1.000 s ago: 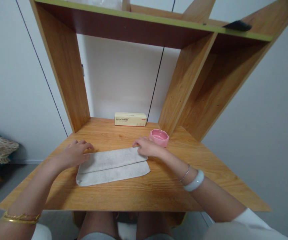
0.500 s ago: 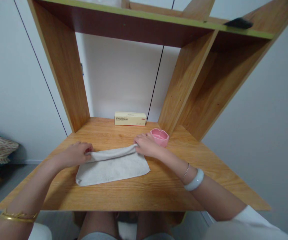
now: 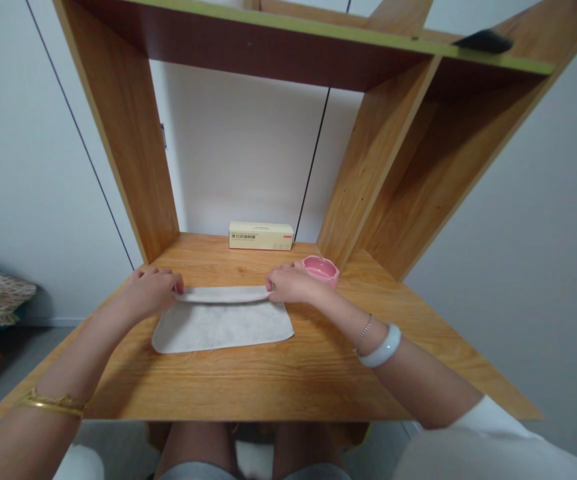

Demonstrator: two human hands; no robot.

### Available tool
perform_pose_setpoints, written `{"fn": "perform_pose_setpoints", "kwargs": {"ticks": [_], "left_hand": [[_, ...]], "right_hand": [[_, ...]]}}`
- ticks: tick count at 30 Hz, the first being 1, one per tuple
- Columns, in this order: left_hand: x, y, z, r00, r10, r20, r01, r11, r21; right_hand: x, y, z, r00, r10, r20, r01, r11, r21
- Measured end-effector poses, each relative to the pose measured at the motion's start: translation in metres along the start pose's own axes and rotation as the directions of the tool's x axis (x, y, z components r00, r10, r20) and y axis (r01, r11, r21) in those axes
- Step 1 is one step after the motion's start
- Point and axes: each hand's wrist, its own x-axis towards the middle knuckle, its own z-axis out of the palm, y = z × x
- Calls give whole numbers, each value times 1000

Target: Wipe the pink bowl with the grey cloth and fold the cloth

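A pale grey cloth (image 3: 223, 327) lies on the wooden desk, its far edge turned over into a narrow folded strip. My left hand (image 3: 154, 290) pinches the left end of that strip. At the strip's right end, my right hand (image 3: 288, 283) grips it between thumb and fingers. The fold is stretched fairly straight between both hands, while the nearer part of the cloth rests flat. Just behind my right hand stands a pink bowl (image 3: 321, 269), partly covered by the hand.
A long cream box (image 3: 261, 237) sits at the back of the desk (image 3: 248, 387). Wooden side panels (image 3: 123, 133) and an upright divider (image 3: 378, 153) rise around it. A shelf (image 3: 268, 57) overhead carries a dark object (image 3: 485, 41) whose kind I cannot tell.
Both hands have shifted the cloth slightly away from me and to the left. The folded strip, slanted before, now runs level and straighter. The pink bowl and box have stayed put.
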Motion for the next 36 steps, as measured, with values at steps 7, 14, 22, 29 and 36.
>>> {"fn": "perform_pose_setpoints", "kwargs": {"ticks": [7, 14, 22, 29, 36], "left_hand": [[-1, 11, 0, 1000, 11, -5, -11, 1000, -12], [16, -7, 23, 998, 38, 55, -35, 997, -62], [-6, -6, 18, 987, 143, 72, -131, 981, -146], [12, -2, 14, 999, 42, 13, -41, 997, -62], [26, -3, -10, 986, -89, -139, 82, 995, -57]], "right_hand": [[7, 2, 10, 999, 35, -17, -33, 997, 67], [22, 13, 36, 1000, 6, -13, -5, 995, 102], [-4, -2, 36, 957, -253, -145, 259, 966, 22], [17, 2, 14, 988, -64, -139, 58, 997, -44], [37, 10, -7, 959, 55, -279, -59, 998, -5]]}}
